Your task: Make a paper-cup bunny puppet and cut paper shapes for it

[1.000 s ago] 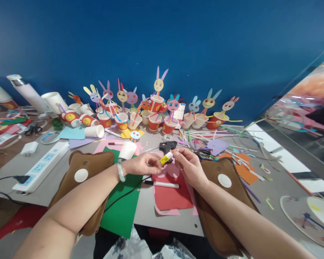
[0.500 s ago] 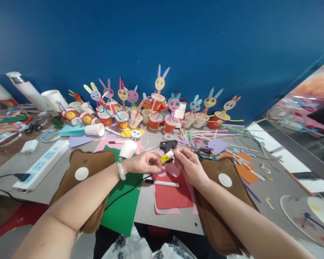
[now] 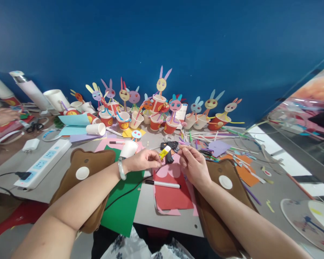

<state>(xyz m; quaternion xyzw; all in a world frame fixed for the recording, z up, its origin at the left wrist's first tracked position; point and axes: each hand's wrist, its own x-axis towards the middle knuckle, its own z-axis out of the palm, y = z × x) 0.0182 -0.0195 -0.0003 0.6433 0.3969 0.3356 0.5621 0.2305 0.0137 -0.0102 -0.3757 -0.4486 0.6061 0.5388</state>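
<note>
My left hand [image 3: 147, 160], with a pale bangle at its wrist, pinches a small yellow-and-white glue tube [image 3: 165, 153] tilted up to the right. Apart from the tube, my right hand [image 3: 193, 162] is closed in a pinch; what sits at its fingertips is too small to make out. Between and behind the hands lies a black glue gun [image 3: 169, 145]. Below them are a red paper sheet [image 3: 172, 198] on pink paper and a black-and-white marker [image 3: 163, 184]. A white paper cup [image 3: 128, 148] lies tilted by my left wrist, near a light-blue paper face [image 3: 136, 134].
Several paper cups with rabbit figures [image 3: 175, 106] line the blue wall. Brown plush pads [image 3: 93, 169] lie under both forearms. A power strip [image 3: 44, 162] is at left, green paper [image 3: 121, 205] in front, straws [image 3: 210, 135] at back right. Another person's hand [image 3: 2, 118] is at far left.
My right hand has drawn away from the glue tube to the right, leaving the tube in my left hand. At left, the light-blue paper now stands partly raised, and the other person's hand has moved.
</note>
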